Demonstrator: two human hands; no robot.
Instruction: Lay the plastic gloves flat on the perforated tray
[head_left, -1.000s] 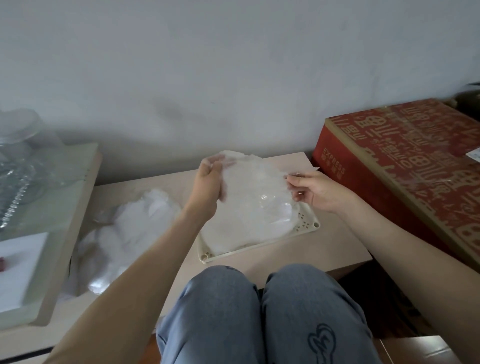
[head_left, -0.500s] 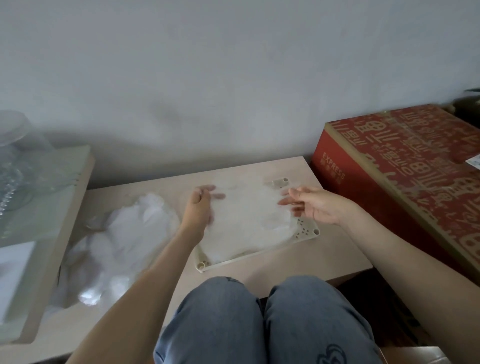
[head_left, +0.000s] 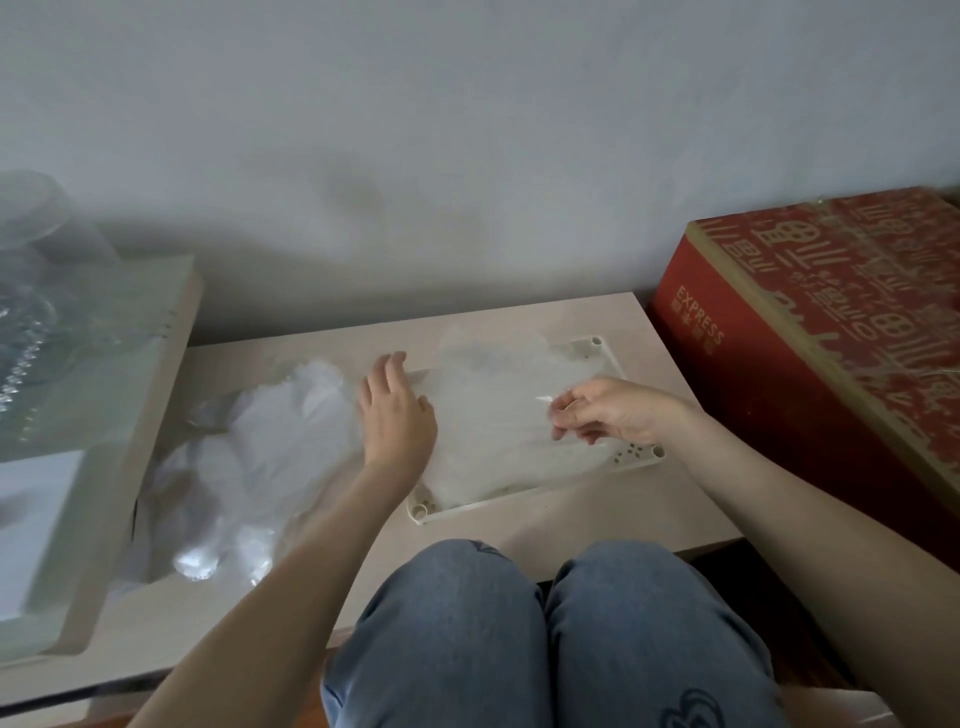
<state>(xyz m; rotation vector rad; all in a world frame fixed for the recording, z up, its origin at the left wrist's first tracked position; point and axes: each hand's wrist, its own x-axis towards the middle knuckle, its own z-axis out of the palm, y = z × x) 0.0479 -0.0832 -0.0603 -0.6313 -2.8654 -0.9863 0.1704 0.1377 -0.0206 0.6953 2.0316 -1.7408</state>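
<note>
A cream perforated tray (head_left: 636, 456) lies on the low table in front of my knees. Thin clear plastic gloves (head_left: 498, 415) are spread flat over most of it, and only the tray's corners show. My left hand (head_left: 395, 415) rests palm down with straight fingers on the tray's left edge, over the glove. My right hand (head_left: 608, 410) hovers over the right part of the tray with fingers curled, and it seems to pinch a bit of the glove's film. A loose heap of more plastic gloves (head_left: 249, 457) lies to the left of the tray.
A red printed cardboard box (head_left: 831, 322) stands close on the right. On the left a raised shelf with a glass top (head_left: 78, 395) carries a clear glass jar (head_left: 36, 291). The wall runs right behind the beige table (head_left: 597, 525). My knees in blue jeans (head_left: 545, 639) sit below the table's front edge.
The glove I held up in both hands has come down and now lies flat on the tray. My left hand let go and moved left; my right hand's fingers curled over the film.
</note>
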